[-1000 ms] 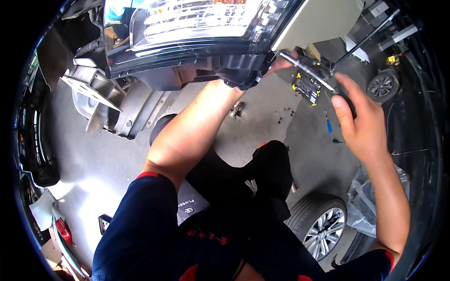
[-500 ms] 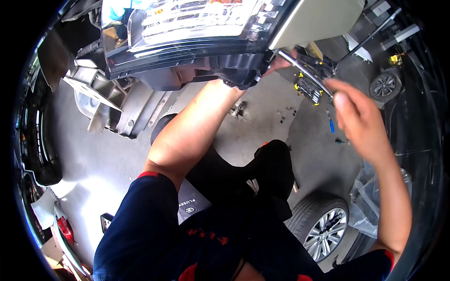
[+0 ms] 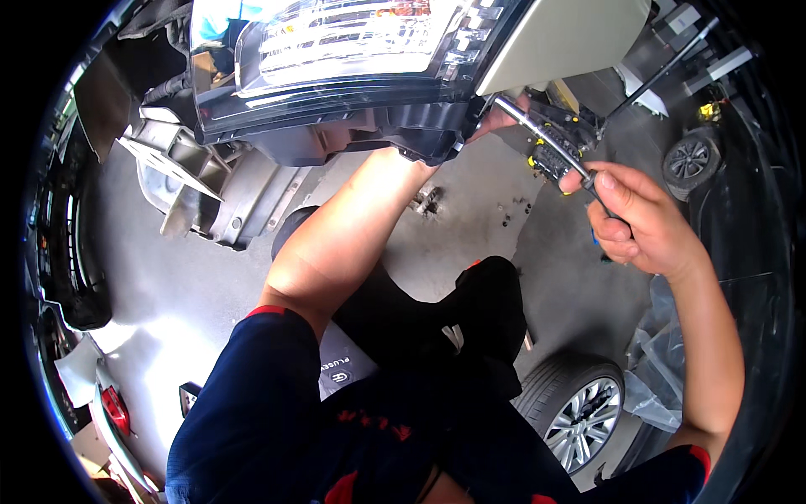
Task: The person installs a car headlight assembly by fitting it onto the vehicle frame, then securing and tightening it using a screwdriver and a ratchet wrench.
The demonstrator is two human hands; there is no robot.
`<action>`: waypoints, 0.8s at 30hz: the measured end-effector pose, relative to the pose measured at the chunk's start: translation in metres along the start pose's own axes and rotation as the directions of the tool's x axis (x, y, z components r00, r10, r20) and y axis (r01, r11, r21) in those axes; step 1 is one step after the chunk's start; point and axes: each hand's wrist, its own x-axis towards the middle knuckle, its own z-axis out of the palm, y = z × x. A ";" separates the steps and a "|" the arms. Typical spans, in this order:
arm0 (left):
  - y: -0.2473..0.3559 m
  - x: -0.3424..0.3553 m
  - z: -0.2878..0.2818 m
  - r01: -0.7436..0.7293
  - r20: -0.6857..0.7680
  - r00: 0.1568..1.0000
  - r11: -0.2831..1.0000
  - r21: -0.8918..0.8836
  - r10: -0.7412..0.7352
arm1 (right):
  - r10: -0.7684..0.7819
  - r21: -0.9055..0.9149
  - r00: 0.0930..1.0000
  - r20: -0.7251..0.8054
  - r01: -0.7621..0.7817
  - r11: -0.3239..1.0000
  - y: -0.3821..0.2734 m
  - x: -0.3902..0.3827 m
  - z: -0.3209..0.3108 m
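Note:
A clear car headlight with a black lower housing fills the upper part, beside a pale body panel. My left forearm reaches up under the housing. Part of my left hand shows past the housing's right corner, close to the tool; its fingers are mostly hidden. My right hand is closed around the dark handle of a ratchet wrench. The chrome shaft slants up and left to the panel's lower corner, where its tip is hidden.
A wheel with a tyre lies below right, beside clear plastic sheeting. Tools in a dark case lie on the floor beyond my right hand. Removed body parts stand at left, and a dark car borders the right side.
My right hand has moved down slightly, and its fingers now wrap the wrench's dark handle, which shows more. The headlight has shifted slightly in view. My left arm stays in place.

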 end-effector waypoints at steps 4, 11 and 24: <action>-0.003 0.003 0.002 0.018 -0.018 1.000 0.998 0.062 -0.017 | -0.848 -0.964 0.477 0.233 -0.001 -0.265 0.019 -0.002 0.015; 0.001 0.003 0.020 -0.011 -0.176 0.984 0.999 0.038 0.017 | -0.800 -0.970 0.599 0.037 0.213 0.114 0.032 0.004 0.016; 0.002 -0.005 0.019 0.067 -0.085 0.994 0.997 -0.029 -0.069 | -0.110 -0.402 0.989 -0.097 0.062 0.913 -0.003 0.000 -0.001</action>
